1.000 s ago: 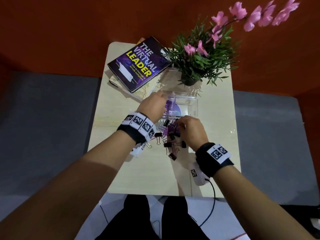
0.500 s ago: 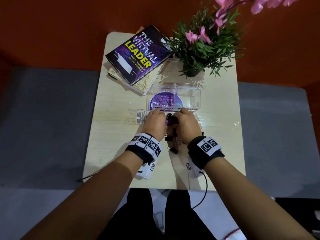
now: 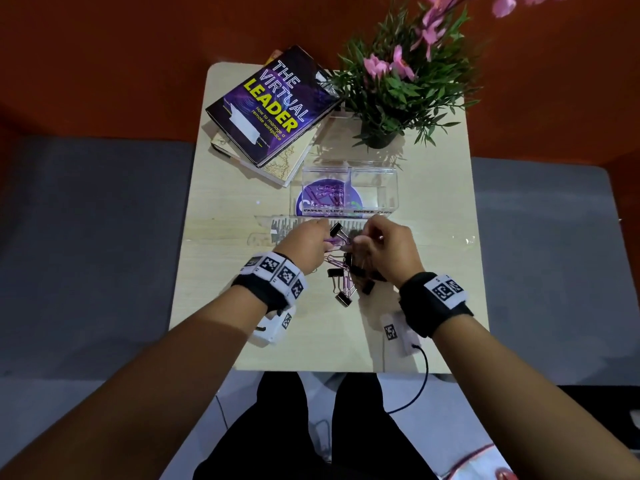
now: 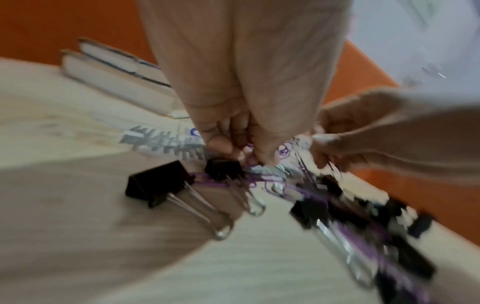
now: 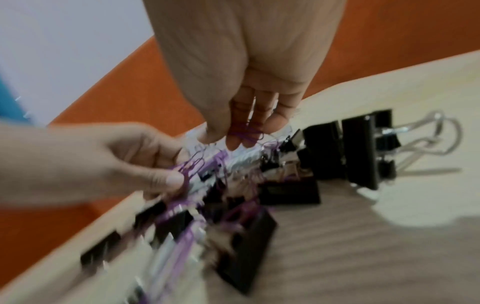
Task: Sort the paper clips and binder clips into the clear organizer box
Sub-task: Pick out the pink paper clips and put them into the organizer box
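Note:
The clear organizer box (image 3: 375,176) stands mid-table with two labelled compartments. Several purple paper clips (image 3: 323,197) lie in its left compartment; the right one looks empty. Just in front of it a tangled pile of black binder clips (image 3: 341,299) and purple paper clips (image 3: 348,282) lies on the table. Above the pile my left hand (image 3: 325,237) pinches purple paper clips (image 4: 250,161). Close beside it, my right hand (image 3: 362,241) pinches a purple paper clip (image 5: 246,131). A black binder clip (image 3: 335,230) shows between the hands. Both wrist views are blurred.
The box's clear lid (image 3: 287,227) lies flat between box and hands. Stacked books (image 3: 270,105) sit at the back left and a potted plant (image 3: 381,133) behind the box. The light wooden table (image 3: 221,271) is small, with edges close on every side.
My left hand has drawn back from the box's left compartment to the pile. Both hands now meet over the pile and pull at purple clips.

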### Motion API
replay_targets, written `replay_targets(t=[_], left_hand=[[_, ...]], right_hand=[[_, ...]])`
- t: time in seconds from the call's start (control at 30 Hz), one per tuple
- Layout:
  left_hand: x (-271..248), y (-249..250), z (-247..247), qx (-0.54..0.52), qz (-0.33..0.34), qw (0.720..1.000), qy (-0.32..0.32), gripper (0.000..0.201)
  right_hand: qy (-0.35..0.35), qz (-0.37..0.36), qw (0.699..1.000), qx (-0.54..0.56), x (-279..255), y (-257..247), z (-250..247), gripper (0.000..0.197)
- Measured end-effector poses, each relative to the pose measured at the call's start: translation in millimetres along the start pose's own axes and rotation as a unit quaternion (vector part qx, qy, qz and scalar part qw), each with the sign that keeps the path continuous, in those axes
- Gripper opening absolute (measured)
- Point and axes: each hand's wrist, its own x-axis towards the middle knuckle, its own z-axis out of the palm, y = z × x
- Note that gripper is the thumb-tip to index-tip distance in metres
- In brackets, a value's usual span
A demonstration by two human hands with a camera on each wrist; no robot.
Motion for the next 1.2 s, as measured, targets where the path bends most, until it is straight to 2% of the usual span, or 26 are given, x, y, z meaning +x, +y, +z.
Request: replay_targets(t=[0.03,0.1,0.2,0.33,0.4,0.47,0.53,0.57,0.6,0.63,0.7,0.8,0.93,0.97,1.0,1.1,1.2], left_hand=[[-2,-4,-1,-0.058,-0.017,0.998,0.013,0.011],[-6,-12,-3,-0.169,-0.029,0.985,0.034,0.015],[-16,-24,-8,-0.334,-0.035,0.94,0.057,0.014],[-32,-35,-11,-0.484,-0.042,0.873,0.043,0.025],[-40,-36,-10,-0.551,-0.05,0.833,0.018,0.033],[-44,-37,-8,-0.619,-0.07,0.782,-0.013,0.035],[-45,-35,-10,-0.669,-0.087,0.738,-0.035,0.036],[-45,-32,-11,-0.686,-0.089,0.721,-0.045,0.036],[-45,-27,-15,-0.691,-0.087,0.716,-0.052,0.035],[-44,-21,-21,-0.686,-0.083,0.721,-0.053,0.034],[-35,-7,-39,-0.649,-0.084,0.756,-0.029,0.031],[-15,20,-65,-0.588,-0.105,0.801,0.039,0.03],[5,47,-83,-0.571,-0.124,0.808,0.072,0.031],[9,46,-82,-0.551,-0.124,0.822,0.075,0.029],[10,44,-81,-0.508,-0.121,0.848,0.083,0.023],[1,25,-70,-0.368,-0.108,0.917,0.114,0.037],[-25,3,-42,-0.24,-0.069,0.962,0.107,0.018]], right_hand=[[0.022,0.022,0.997,0.068,-2,0,-4,0.018],[0.053,0.066,0.972,0.22,-7,4,-12,0.015],[0.055,0.145,0.9,0.408,-13,7,-23,0.008],[0.045,0.246,0.808,0.533,-17,18,-30,0.017],[0.017,0.279,0.782,0.557,-16,22,-29,0.015],[-0.001,0.29,0.802,0.522,-17,19,-28,0.019],[0.0,0.269,0.849,0.454,-15,7,-29,0.021],[0.009,0.248,0.873,0.42,-14,0,-31,0.021],[0.019,0.22,0.893,0.393,-10,-10,-33,0.019],[0.025,0.188,0.905,0.382,-5,-21,-35,0.016],[0.027,0.127,0.907,0.4,11,-48,-36,0.011],[0.025,0.083,0.9,0.426,39,-86,-28,0.023],[-0.019,0.07,0.922,0.38,66,-102,-8,0.038],[-0.023,0.064,0.933,0.354,67,-99,-7,0.038],[-0.019,0.051,0.946,0.321,64,-95,-9,0.035],[0.033,0.02,0.974,0.223,47,-73,-22,0.023],[0.051,0.051,0.99,0.125,19,-45,-30,0.014]])
